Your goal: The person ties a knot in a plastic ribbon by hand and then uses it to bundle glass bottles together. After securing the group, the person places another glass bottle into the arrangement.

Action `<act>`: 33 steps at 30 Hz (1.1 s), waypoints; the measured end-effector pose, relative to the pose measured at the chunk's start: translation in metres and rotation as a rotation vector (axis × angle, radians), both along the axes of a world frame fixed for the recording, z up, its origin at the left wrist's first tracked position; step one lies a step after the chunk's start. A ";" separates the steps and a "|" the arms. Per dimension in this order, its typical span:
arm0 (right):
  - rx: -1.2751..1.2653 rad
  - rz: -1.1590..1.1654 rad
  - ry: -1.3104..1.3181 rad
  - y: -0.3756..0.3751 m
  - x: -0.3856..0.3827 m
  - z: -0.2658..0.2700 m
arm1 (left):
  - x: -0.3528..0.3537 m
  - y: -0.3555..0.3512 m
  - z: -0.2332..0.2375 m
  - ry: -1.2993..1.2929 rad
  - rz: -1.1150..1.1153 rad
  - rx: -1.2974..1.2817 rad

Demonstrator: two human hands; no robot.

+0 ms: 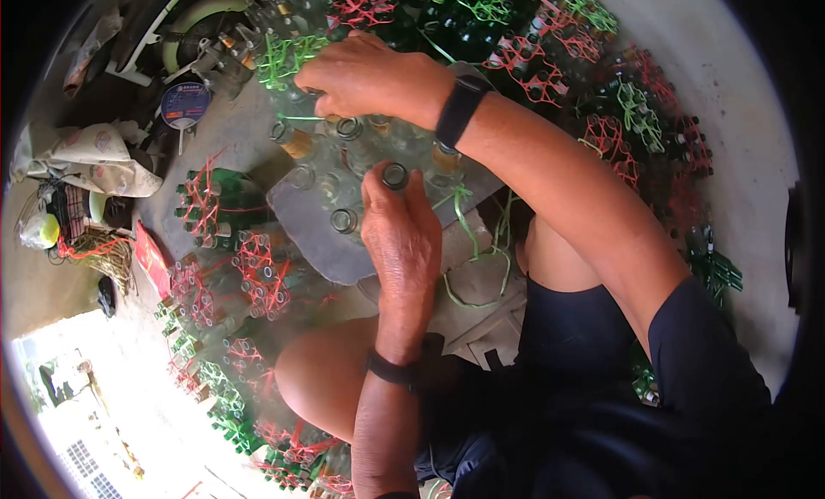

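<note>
Several bottles (pixel 345 220) are packed upright on a board (pixel 311 246), so each props the next. One neck (pixel 394 176) is clamped by the left hand (pixel 400 234), likely for steadying; a strap (pixel 296 117) is pinched in the right hand (pixel 361 74).

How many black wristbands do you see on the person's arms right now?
2: the right wristband above the clear bottles, and the left wristband beside the bare knee. None seems hidden.
</note>
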State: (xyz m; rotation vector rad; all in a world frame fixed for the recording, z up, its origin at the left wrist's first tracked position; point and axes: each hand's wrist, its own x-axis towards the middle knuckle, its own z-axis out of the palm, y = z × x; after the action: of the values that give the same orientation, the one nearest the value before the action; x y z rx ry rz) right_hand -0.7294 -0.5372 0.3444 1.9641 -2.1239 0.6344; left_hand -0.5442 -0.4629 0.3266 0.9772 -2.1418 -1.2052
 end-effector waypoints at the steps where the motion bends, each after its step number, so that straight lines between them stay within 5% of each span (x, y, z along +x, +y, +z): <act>1: 0.036 -0.019 -0.012 0.000 0.001 0.002 | 0.002 0.000 -0.001 0.007 -0.005 -0.042; 33: 0.163 -0.037 -0.129 -0.007 0.003 0.008 | 0.006 0.000 0.008 -0.080 -0.046 0.038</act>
State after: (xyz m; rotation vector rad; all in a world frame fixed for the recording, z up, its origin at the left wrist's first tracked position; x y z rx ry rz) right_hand -0.7262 -0.5438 0.3524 2.0103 -2.3513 0.6150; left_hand -0.5379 -0.4633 0.3348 1.0132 -2.2217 -1.2527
